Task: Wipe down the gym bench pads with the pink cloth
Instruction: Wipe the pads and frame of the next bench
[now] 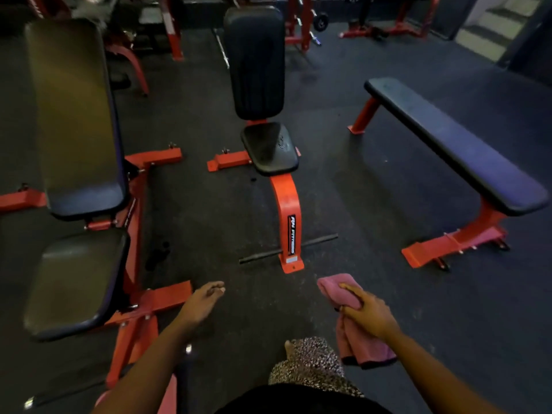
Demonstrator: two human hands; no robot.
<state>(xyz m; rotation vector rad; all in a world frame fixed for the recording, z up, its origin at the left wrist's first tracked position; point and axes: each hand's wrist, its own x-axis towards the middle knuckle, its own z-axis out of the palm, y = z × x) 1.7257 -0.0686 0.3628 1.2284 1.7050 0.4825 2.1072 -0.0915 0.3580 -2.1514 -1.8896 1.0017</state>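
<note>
Your cloth (331,291): pink, dark hem. Facing you, pads (257,64): black, bluish sheen at edges. Their frames (286,201): bright red. On one, label (291,236): black, white lettering. Under you, floor (358,189): dark grey, faint speckle. Your garment (310,363): black-and-white speckle.

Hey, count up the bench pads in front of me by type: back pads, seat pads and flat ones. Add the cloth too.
Back pads: 2
Seat pads: 2
Flat pad: 1
Pink cloth: 1, held in the right hand
Total: 6
</note>
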